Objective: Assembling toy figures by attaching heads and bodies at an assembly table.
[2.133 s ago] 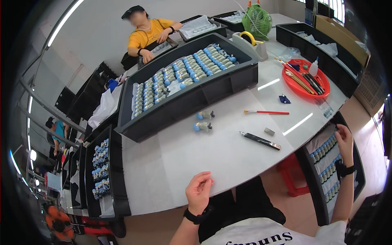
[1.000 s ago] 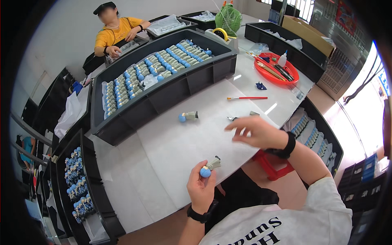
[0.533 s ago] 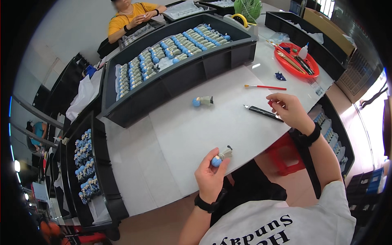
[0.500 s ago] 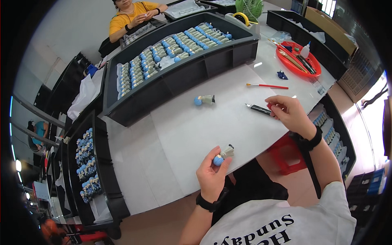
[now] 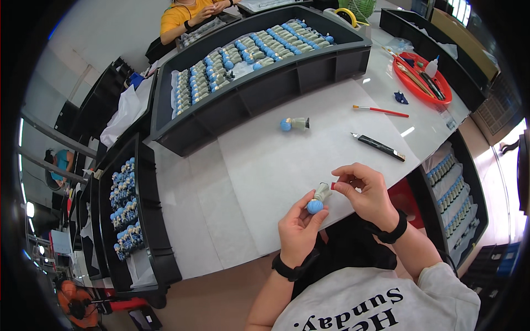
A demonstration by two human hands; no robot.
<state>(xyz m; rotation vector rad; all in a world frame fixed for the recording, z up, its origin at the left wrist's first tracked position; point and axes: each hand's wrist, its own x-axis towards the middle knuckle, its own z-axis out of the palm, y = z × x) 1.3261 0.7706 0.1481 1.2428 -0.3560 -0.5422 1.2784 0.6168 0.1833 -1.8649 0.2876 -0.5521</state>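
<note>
Near the table's front edge, my left hand (image 5: 298, 232) is closed round a small figurine (image 5: 315, 206) with a round blue head and a grey-green body, tilted with its feet pointing away from me. My right hand (image 5: 369, 197) pinches a small red piece (image 5: 333, 186) right beside the figurine's lower end; whether the two touch I cannot tell. Another such figurine (image 5: 294, 124) lies on its side on the white sheet (image 5: 259, 165). To the right of it lie a black craft knife (image 5: 379, 147) and a red-handled paintbrush (image 5: 381, 111).
A large dark crate (image 5: 265, 88) with rows of figurines stands at the back. Darker figurines fill a crate (image 5: 157, 220) at left; another crate (image 5: 479, 218) is at right. A red tool tray (image 5: 446, 99) sits far right. Across the table, a person in yellow (image 5: 175, 21) works.
My right hand has moved left and nearer from beside the craft knife, bringing the red piece to the figurine. My left hand has raised the figurine slightly. The whole view has shifted.
</note>
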